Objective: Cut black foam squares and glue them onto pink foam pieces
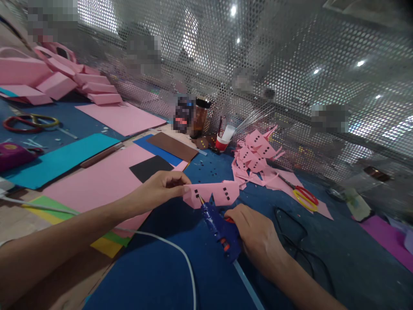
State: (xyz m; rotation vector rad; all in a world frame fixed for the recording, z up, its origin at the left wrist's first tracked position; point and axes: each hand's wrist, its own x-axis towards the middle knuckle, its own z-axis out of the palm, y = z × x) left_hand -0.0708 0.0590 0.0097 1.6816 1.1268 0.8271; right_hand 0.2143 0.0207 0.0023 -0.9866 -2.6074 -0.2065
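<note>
My left hand (161,187) pinches the left end of a pink foam cut-out (211,193) with small black squares on it, holding it just above the blue table cover (167,267). My right hand (254,234) grips a blue hot glue gun (221,228). Its nozzle points up and left and touches the lower edge of the pink cut-out. A glue stick pokes out of the gun's rear towards me.
A heap of similar pink cut-outs (256,157) lies behind, with red-and-yellow scissors (305,196) to its right. Pink, teal, black and brown foam sheets (97,176) cover the left side. A white cable (174,249) crosses the front. A perforated metal screen (258,56) backs the table.
</note>
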